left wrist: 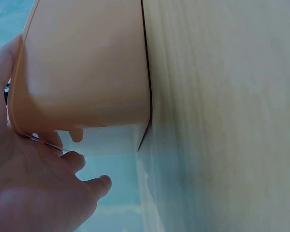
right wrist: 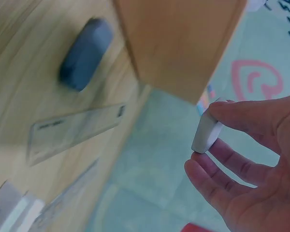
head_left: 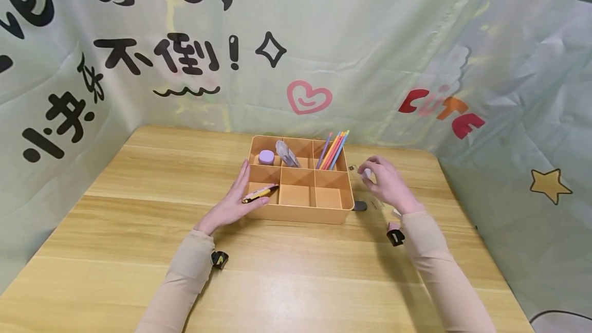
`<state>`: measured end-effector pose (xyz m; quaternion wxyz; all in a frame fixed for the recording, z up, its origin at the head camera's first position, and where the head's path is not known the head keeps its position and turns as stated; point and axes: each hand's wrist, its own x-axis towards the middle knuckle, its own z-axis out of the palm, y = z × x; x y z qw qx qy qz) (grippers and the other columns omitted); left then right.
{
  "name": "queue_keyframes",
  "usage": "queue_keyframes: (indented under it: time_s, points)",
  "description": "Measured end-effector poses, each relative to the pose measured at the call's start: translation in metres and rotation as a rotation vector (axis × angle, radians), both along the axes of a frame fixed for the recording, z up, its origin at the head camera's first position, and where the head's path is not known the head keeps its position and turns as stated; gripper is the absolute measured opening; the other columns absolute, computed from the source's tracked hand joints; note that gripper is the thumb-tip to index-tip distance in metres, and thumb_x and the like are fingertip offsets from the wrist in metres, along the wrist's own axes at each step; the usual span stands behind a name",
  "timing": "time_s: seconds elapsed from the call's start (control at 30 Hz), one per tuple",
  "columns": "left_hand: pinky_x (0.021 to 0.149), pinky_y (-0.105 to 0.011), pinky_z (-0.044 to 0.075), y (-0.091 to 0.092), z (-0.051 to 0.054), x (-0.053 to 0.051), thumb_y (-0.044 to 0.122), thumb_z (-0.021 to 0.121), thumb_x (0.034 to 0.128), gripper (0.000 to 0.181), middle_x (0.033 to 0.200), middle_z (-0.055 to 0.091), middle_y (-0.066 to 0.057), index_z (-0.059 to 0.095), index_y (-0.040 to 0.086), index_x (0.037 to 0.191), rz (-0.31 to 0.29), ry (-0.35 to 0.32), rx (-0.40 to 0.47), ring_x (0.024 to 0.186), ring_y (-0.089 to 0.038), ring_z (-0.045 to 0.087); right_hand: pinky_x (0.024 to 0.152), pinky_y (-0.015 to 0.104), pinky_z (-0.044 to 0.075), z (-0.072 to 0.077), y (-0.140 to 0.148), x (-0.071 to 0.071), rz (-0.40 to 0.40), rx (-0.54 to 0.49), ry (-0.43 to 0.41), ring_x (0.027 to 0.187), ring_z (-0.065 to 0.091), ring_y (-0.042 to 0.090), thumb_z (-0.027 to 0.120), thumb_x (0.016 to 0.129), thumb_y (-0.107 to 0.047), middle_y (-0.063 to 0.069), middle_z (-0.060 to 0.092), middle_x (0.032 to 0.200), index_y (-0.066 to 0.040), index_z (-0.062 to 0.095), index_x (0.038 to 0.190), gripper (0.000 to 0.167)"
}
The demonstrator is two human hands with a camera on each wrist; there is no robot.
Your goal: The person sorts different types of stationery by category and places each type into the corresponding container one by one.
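Note:
An orange desk organizer (head_left: 300,213) with several compartments stands on the table. My left hand (head_left: 233,200) rests against its left front corner, fingers fairly straight along the wall; in the left wrist view this hand (left wrist: 36,188) touches the rim. Beside the thumb, a yellow-and-black pen (head_left: 261,194) and a pinkish pen lean in the front left compartment. To the right of the organizer, my right hand (head_left: 386,181) is raised above the table. In the right wrist view it pinches a small white block (right wrist: 206,133), which looks like an eraser, between thumb and fingertips.
Back compartments hold a purple-lidded jar (head_left: 266,157), a greyish-purple item (head_left: 288,154) and several coloured pencils (head_left: 332,152). Right of the organizer lie a dark grey block (right wrist: 87,54), a clear ruler (right wrist: 77,130), another clear strip (right wrist: 67,193) and a whitish item (right wrist: 14,208). Fabric (head_left: 370,66) hangs behind.

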<state>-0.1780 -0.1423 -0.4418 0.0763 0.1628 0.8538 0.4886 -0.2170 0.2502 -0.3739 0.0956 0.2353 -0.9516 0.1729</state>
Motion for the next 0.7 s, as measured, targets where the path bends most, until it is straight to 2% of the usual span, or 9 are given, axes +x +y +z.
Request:
queue_keyframes:
  time_s: [0.2,0.37,0.5,0.7]
  points:
    - [0.124,-0.067,-0.001,0.000,0.000,0.000,0.045,0.066,0.0951,0.108,0.167,-0.027,0.006,-0.017,0.022,0.160,-0.003,-0.003,-0.002,0.157,-0.034,-0.014,0.095,0.053,0.051,0.007,-0.020,0.006,0.046,-0.016,0.065,0.106,0.062,0.038,0.070,0.089,0.002,0.022,0.063,0.114,0.000,0.070,0.100,0.012]
    - [0.123,-0.069,-0.001,-0.001,0.000,0.000,0.046,0.066,0.0950,0.109,0.167,-0.026,0.005,-0.016,0.017,0.161,-0.002,0.006,-0.008,0.157,-0.036,-0.013,0.090,0.052,0.053,0.008,-0.038,0.010,0.122,-0.018,0.091,0.102,0.063,0.036,0.072,0.088,0.002,0.020,0.064,0.111,-0.001,0.070,0.096,0.009]
    - [0.123,-0.069,-0.001,-0.001,-0.001,0.000,0.047,0.065,0.0950,0.108,0.167,-0.026,0.005,-0.016,0.018,0.160,-0.003,0.003,-0.012,0.157,-0.036,-0.013,0.089,0.050,0.055,0.007,-0.052,0.012,0.184,-0.016,0.070,0.100,0.063,0.035,0.074,0.086,0.003,0.020,0.064,0.109,0.000,0.070,0.095,0.011]
    - [0.124,-0.068,-0.001,0.000,0.000,0.001,0.046,0.066,0.0947,0.109,0.167,-0.026,0.005,-0.016,0.017,0.161,-0.003,0.005,-0.003,0.157,-0.035,-0.013,0.096,0.052,0.053,0.003,-0.067,0.011,0.213,0.035,-0.001,0.106,0.062,0.037,0.074,0.086,0.001,0.020,0.064,0.113,-0.001,0.070,0.097,0.012]
